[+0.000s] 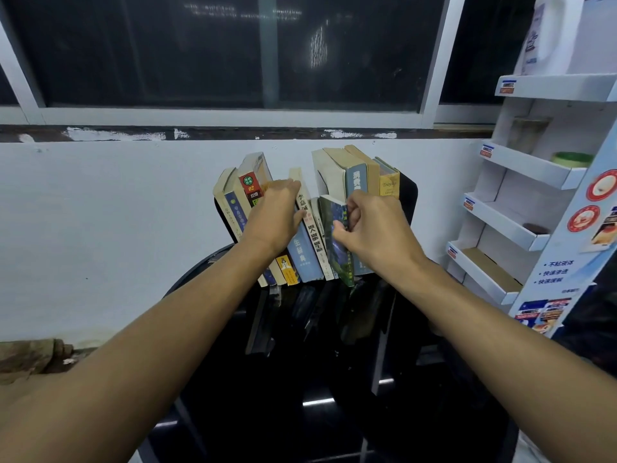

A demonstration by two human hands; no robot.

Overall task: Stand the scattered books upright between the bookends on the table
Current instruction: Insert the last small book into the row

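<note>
While left hand (277, 215) gripped leaning books (248, 192) to hold a gap, right hand (374, 228) pinched green book (330, 225), likely slotting it.

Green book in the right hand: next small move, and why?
Probably slide it back and tip it upright into the gap. The right hand pinches the green book near the top of its spine. The book leans left, and its foot sits forward of the white-spined book beside it. The left hand steadies the left books, which lean left, so the slot is open.
</note>
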